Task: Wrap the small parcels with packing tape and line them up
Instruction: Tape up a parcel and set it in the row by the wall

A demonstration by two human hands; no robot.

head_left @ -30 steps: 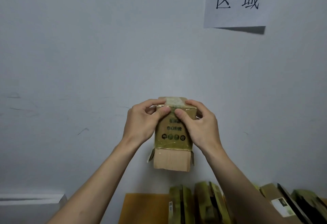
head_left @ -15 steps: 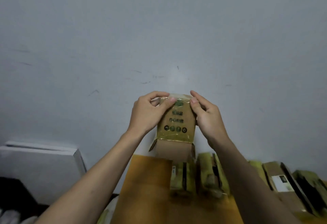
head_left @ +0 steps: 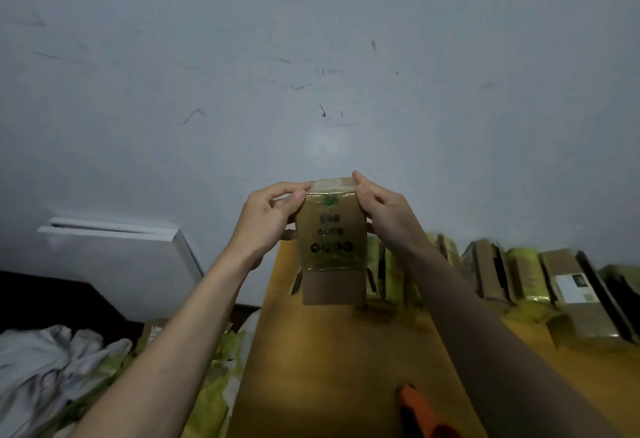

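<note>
You held the small brown cardboard parcel (head_left: 331,243), partly covered in glossy yellow-tinted packing tape (head_left: 329,229), upright in the air above the far end of the ochre wooden worktop (head_left: 332,361). Your left hand (head_left: 266,223) pinched the parcel's upper left corner between thumb and curled fingers. Your right hand (head_left: 384,216) gripped the upper right edge, fingers curled round it. The parcel's long axis ran vertically, with its untaped lower section and loose flaps pointing down toward the worktop. Both hands sat at equal height; neither was nearer the parcel.

The row of already taped brown and yellow-green parcels (head_left: 519,278) stood along the grey wall (head_left: 311,56) just to the right of the held parcel and partly behind your right forearm. The nearest of them appeared to sit just beside the parcel's lower right corner, though motion blur made the gap hard to judge. That neighbour is the likeliest obstruction when the parcel is set down.

An orange tool, probably a tape dispenser or cutter (head_left: 420,413), lay on the near worktop. Crumpled white cloth (head_left: 45,361) lay at lower left.
</note>
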